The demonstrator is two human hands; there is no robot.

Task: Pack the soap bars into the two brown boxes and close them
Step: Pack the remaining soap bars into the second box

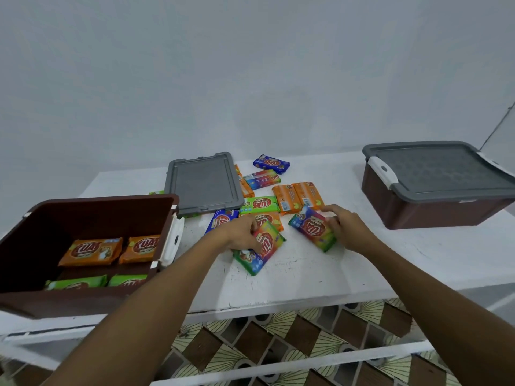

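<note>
One rainbow bar (269,239) in each hand (241,232)

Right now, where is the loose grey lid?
Head view: the lid lies left of centre on the table, behind the open box, soap bars beside its right edge.

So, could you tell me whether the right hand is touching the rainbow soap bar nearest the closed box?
Touching. In the head view the right hand wraps its fingers over the end of the rainbow soap bar, with no gap visible.
</note>
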